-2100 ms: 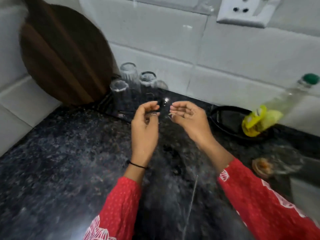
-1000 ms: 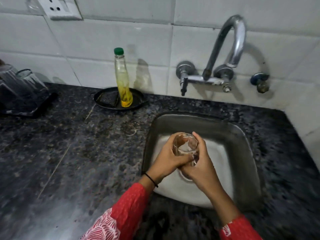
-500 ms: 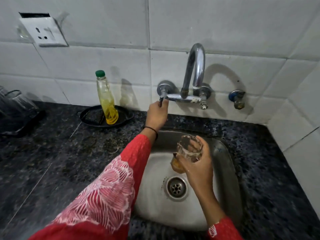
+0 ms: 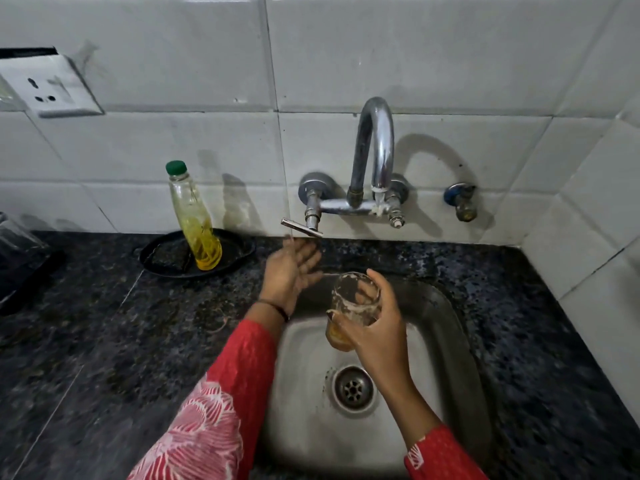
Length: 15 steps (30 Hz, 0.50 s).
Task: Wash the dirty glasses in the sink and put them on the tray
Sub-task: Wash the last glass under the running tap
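My right hand (image 4: 375, 336) grips a dirty clear glass (image 4: 349, 306) with orange residue at its bottom, held tilted over the steel sink (image 4: 446, 341). My left hand (image 4: 294, 268) hangs open just below the tap's left lever (image 4: 300, 226), fingers spread, holding nothing. A thin stream of water starts at the spout (image 4: 379, 188) of the chrome tap (image 4: 372, 150). At the far left edge a dark tray (image 4: 20, 282) with upturned clean glasses (image 4: 14, 233) is partly cut off.
A soap bottle with green cap (image 4: 194, 220) stands on a black plate (image 4: 235, 251) left of the sink. The sink drain (image 4: 353, 388) lies below the glass. Black granite counter (image 4: 104, 341), a white tiled wall and a wall socket (image 4: 52, 86) surround the sink.
I turned from the tray to the sink and picked up a dirty glass. My left hand turned the tap lever, then let go and dropped back; water now runs from the spout.
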Each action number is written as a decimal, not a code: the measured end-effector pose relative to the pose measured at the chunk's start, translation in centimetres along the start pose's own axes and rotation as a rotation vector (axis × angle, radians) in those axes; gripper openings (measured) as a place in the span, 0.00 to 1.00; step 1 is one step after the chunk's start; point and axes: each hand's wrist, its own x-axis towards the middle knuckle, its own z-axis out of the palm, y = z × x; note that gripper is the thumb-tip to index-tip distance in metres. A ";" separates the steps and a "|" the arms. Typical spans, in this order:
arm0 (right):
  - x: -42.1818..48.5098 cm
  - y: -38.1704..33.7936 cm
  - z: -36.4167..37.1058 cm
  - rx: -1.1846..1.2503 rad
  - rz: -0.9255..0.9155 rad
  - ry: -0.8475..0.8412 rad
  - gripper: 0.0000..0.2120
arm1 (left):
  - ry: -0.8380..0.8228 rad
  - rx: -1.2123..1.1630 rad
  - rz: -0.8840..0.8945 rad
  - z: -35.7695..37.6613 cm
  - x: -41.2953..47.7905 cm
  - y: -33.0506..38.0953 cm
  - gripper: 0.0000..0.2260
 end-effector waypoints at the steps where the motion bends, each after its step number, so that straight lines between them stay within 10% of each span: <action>1: 0.1 0.0 0.0 -0.004 -0.004 -0.007 0.37 | -0.008 0.043 -0.045 -0.6 -0.6 -1.5 0.23; 6: -0.6 0.7 0.4 -0.091 -0.039 -0.010 0.27 | -0.244 -0.033 -0.402 -1.5 -5.0 -9.1 0.24; 10: -1.6 2.6 1.3 -0.603 -0.264 -0.056 0.11 | -0.218 -0.191 -0.436 -0.9 -5.9 -11.5 0.18; 15: -0.7 2.5 -0.3 -0.908 -0.342 -0.113 0.16 | -0.182 -0.130 -0.482 -1.0 -4.1 -12.2 0.15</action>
